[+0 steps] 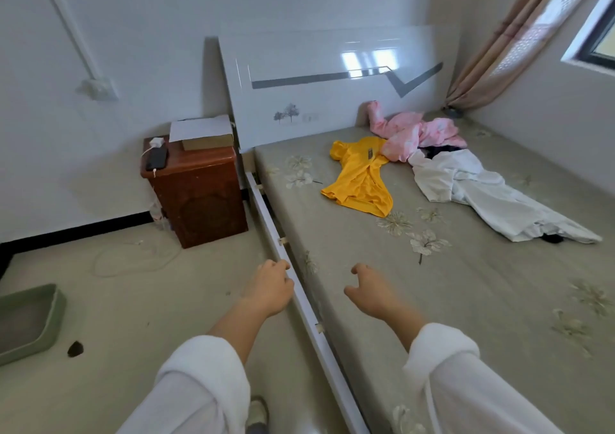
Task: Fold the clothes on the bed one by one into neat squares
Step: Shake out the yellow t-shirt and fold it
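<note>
Three garments lie unfolded at the far end of the bed (449, 300), which has a grey-green floral sheet. A yellow shirt (361, 177) is spread nearest the left side. A pink garment (416, 131) is bunched against the headboard. A white garment (482, 191) stretches toward the right, with something dark showing under it at both ends. My left hand (269, 287) hovers over the bed's white side rail, fingers loosely curled and holding nothing. My right hand (369, 292) hangs above the near part of the mattress, fingers apart and empty. Both hands are well short of the clothes.
A brown wooden nightstand (196, 191) stands left of the bed with a phone, charger, box and paper on top. A green tray (26, 320) sits on the floor at the left edge, and a white cable (133, 257) loops nearby. Curtain and window are at far right.
</note>
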### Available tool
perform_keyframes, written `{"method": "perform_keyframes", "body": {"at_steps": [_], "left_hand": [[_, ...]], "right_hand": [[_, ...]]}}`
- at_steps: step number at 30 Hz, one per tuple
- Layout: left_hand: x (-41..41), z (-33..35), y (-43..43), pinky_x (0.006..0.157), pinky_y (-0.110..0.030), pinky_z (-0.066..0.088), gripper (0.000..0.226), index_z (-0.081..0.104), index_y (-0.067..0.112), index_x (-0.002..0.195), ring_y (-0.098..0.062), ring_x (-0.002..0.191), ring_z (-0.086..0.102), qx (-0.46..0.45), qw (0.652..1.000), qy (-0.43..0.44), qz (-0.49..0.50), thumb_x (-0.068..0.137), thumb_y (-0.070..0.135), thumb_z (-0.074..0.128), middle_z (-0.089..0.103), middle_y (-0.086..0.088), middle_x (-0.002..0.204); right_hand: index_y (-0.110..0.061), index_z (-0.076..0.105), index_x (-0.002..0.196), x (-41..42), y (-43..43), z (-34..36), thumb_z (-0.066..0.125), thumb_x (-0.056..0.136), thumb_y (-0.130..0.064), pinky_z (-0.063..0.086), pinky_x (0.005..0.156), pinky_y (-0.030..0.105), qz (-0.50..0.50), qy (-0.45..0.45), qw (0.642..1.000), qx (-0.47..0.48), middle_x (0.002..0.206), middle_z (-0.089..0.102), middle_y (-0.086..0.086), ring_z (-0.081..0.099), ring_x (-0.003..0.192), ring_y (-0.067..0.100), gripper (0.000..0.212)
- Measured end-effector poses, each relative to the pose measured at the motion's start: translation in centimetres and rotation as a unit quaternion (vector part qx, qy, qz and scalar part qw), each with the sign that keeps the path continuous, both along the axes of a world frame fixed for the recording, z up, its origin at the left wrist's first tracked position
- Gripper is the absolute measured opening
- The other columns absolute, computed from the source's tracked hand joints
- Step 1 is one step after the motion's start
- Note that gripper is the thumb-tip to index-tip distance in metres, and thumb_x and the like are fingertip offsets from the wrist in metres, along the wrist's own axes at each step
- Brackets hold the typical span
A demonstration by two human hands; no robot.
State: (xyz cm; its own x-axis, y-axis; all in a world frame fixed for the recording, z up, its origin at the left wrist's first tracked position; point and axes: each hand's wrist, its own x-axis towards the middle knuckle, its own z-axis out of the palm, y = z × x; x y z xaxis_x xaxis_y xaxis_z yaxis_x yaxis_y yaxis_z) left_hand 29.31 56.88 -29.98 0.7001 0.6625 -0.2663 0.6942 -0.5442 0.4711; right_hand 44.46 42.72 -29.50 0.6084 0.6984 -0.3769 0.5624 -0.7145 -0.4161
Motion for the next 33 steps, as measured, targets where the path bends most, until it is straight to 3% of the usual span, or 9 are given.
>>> {"method": "perform_keyframes", "body": {"at_steps": [11,15,21,24,33], "left_hand": [[13.2,-0.7,21.8,0.094,-0.035,0.045,0.042,0.039,0.018,0.14,-0.023,0.115,0.048,-0.017,0.996,0.002,-0.087,0.098,0.024,0.04,0.045,-0.008,0.133],[20.4,-2.2,26.3,0.1,-0.041,0.044,0.046,0.037,0.018,0.142,-0.026,0.121,0.048,-0.037,0.99,0.005,-0.137,0.097,0.023,0.042,0.041,-0.01,0.141],[31.9,-5.7,32.3,0.097,-0.037,0.042,0.044,0.037,0.017,0.142,-0.026,0.117,0.05,-0.045,0.976,0.053,-0.208,0.098,0.024,0.04,0.042,-0.011,0.14],[36.8,-7.3,35.5,0.095,-0.038,0.045,0.044,0.038,0.016,0.141,-0.027,0.112,0.054,-0.06,0.969,0.086,-0.223,0.097,0.024,0.04,0.041,-0.01,0.14],[48.0,-9.9,43.6,0.101,-0.039,0.04,0.044,0.039,0.015,0.141,-0.027,0.122,0.045,-0.06,0.949,0.153,-0.267,0.097,0.023,0.041,0.039,-0.008,0.142]], "right_hand": [[-0.011,0.034,0.143,10.1,16.7,-1.1,0.049,0.096,-0.031,0.038,0.102,0.034,-0.127,0.048,0.991,-0.001,0.145,0.04,0.01,0.043,0.128,0.026,0.054],[-0.009,0.035,0.143,15.6,20.3,-2.5,0.05,0.096,-0.03,0.036,0.102,0.034,-0.186,0.055,0.981,0.001,0.145,0.04,0.011,0.042,0.129,0.027,0.054],[-0.009,0.034,0.143,25.3,25.2,-6.5,0.05,0.096,-0.031,0.037,0.104,0.036,-0.265,0.09,0.96,-0.001,0.147,0.038,0.011,0.041,0.131,0.027,0.055],[-0.007,0.035,0.142,29.9,28.1,-8.1,0.05,0.096,-0.032,0.038,0.1,0.033,-0.282,0.111,0.953,-0.017,0.144,0.04,0.013,0.043,0.129,0.028,0.054],[-0.006,0.042,0.134,39.5,36.5,-10.2,0.053,0.093,-0.03,0.041,0.098,0.036,-0.325,0.152,0.933,-0.022,0.138,0.047,0.014,0.046,0.125,0.03,0.049]]}}
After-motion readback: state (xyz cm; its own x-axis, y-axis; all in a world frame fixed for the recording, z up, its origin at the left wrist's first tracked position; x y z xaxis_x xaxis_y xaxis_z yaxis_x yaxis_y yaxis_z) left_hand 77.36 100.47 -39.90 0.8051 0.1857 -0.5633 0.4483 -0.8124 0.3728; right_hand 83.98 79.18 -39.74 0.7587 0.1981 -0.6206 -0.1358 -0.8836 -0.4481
